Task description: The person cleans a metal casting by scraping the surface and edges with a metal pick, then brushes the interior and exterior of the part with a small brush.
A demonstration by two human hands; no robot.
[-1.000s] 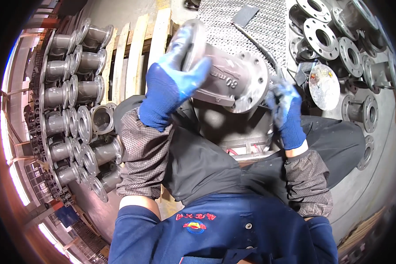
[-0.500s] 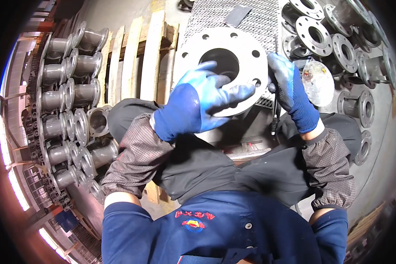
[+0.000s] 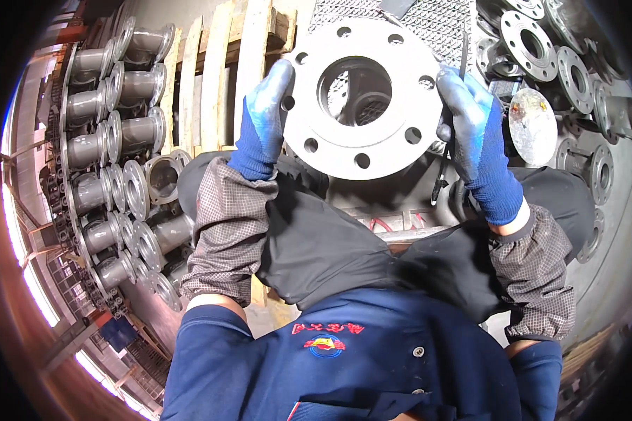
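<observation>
Between my hands is a pale grey pipe flange (image 3: pixel 361 151), a broad ring with several bolt holes around a wide round bore. It faces up toward me, above my lap. Through the bore I see dark inner walls and a patch of metal mesh; the body beneath is mostly hidden. My left hand (image 3: pixel 265 116), in a blue glove, presses against the flange's left rim. On the right rim lies my right hand (image 3: pixel 476 130), also gloved in blue, its fingers along the edge. A thin dark rod-like tool (image 3: pixel 440 179) shows just below the right hand, its kind unclear.
A metal mesh surface (image 3: pixel 439 28) lies beyond the flange. Wooden pallet slats (image 3: pixel 221 77) stand to the left, beside rows of grey flanged pipe pieces (image 3: pixel 135 133). More flanged fittings (image 3: pixel 529 45) are piled at the right, near a pale oval disc (image 3: pixel 533 128).
My left hand has moved from across the flange's face to its left rim. The flange has turned and sits slightly higher in view. My right hand stays at the right rim.
</observation>
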